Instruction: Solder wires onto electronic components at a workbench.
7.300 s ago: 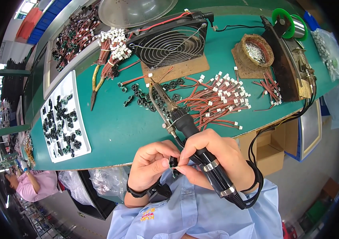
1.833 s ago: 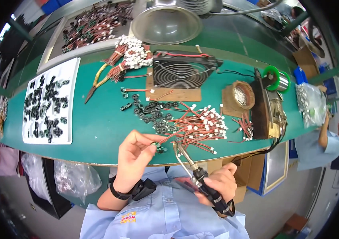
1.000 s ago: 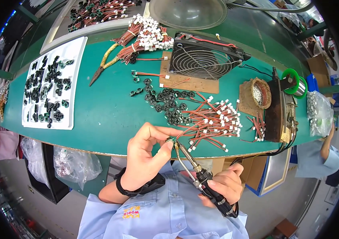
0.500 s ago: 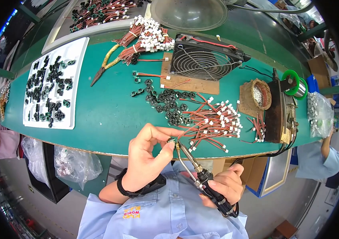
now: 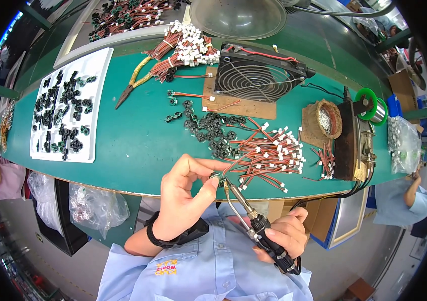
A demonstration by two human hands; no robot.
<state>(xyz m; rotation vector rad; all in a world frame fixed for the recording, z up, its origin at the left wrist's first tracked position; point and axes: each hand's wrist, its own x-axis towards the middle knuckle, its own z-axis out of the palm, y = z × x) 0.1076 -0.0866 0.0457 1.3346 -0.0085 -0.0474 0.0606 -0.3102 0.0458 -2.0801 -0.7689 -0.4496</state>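
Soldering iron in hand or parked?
In hand: the right hand grips the soldering iron, its tip close to the small green part pinched by the left hand.

The soldering iron (image 5: 260, 224) pairs a glossy plastic handle with a shiny metal barrel. The counter (image 5: 140, 133) looks smooth, faintly satiny. The parts tray (image 5: 98, 100) is smooth plastic; the cooling fan (image 5: 256, 78), matt plastic with a metal wire guard. The pliers (image 5: 124, 96) have dull metal noses, the work shirt (image 5: 208, 273) is soft matt cloth.
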